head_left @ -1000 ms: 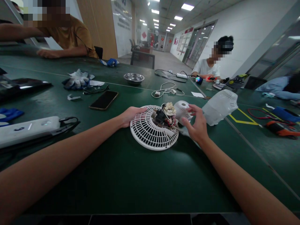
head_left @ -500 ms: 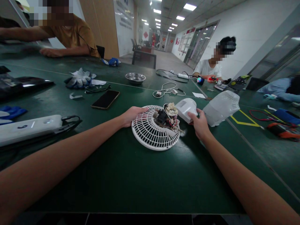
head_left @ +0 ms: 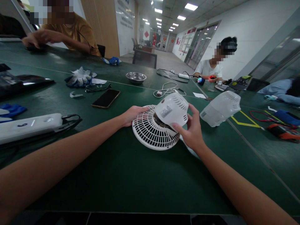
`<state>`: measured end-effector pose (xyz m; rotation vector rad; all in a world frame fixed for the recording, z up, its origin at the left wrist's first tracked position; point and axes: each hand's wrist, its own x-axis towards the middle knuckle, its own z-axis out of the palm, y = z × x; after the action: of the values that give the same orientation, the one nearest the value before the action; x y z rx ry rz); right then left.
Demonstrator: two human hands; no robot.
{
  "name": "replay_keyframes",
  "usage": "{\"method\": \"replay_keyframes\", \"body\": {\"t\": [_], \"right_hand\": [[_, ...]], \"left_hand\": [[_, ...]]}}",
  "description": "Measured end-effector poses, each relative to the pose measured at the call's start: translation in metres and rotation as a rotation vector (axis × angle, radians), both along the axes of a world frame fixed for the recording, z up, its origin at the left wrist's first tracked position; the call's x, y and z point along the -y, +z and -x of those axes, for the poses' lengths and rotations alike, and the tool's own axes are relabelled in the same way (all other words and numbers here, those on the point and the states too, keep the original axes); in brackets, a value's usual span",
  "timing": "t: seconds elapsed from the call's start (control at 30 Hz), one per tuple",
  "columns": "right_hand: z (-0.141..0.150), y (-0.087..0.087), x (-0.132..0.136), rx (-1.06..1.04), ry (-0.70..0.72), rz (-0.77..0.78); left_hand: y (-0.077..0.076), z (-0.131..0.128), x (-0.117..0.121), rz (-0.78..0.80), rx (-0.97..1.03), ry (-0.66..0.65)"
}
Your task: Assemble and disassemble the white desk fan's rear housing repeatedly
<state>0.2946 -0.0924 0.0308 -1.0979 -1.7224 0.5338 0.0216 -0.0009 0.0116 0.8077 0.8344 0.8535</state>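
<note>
A round white fan grille (head_left: pixel 150 134) lies on the green table, with my left hand (head_left: pixel 134 116) gripping its left edge, thumb on top. My right hand (head_left: pixel 192 129) is closed on a white plastic motor cover (head_left: pixel 172 109) with vent slots and a label. The cover sits tilted over the middle of the grille and hides most of the motor and wiring; a dark bit of the motor (head_left: pixel 160 122) shows under its lower left edge. Right of my right hand stands a translucent white plastic housing (head_left: pixel 220 107), apart from it.
A phone (head_left: pixel 106 98), a coiled white cable (head_left: pixel 168 90), a steel bowl (head_left: pixel 136 77) and work gloves (head_left: pixel 81 78) lie beyond my hands. At left is a white power strip (head_left: pixel 30 126); at right, an orange multimeter (head_left: pixel 284 132). Other people sit around the table.
My right hand has brought the motor cover leftward from beside the grille to over the motor, turning it so the label faces up. My left hand stays on the grille.
</note>
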Motion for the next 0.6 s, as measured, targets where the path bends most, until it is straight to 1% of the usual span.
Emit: {"method": "replay_keyframes", "body": {"t": [0.1,0.2,0.4,0.6], "right_hand": [[-0.0031,0.0052,0.0002,0.215,-0.04,-0.085],[-0.004,0.0096,0.0008,0.334,-0.06,-0.159],[-0.0077,0.0094,0.0003,0.385,-0.071,-0.202],[-0.008,0.0092,-0.0007,0.358,-0.048,-0.142]], "left_hand": [[-0.0007,0.0005,-0.0005,-0.006,0.0,-0.015],[-0.0018,0.0004,-0.002,-0.002,-0.013,-0.012],[-0.0015,-0.0003,-0.0022,0.013,0.009,-0.008],[-0.0004,0.0,-0.001,0.005,0.0,-0.012]]}}
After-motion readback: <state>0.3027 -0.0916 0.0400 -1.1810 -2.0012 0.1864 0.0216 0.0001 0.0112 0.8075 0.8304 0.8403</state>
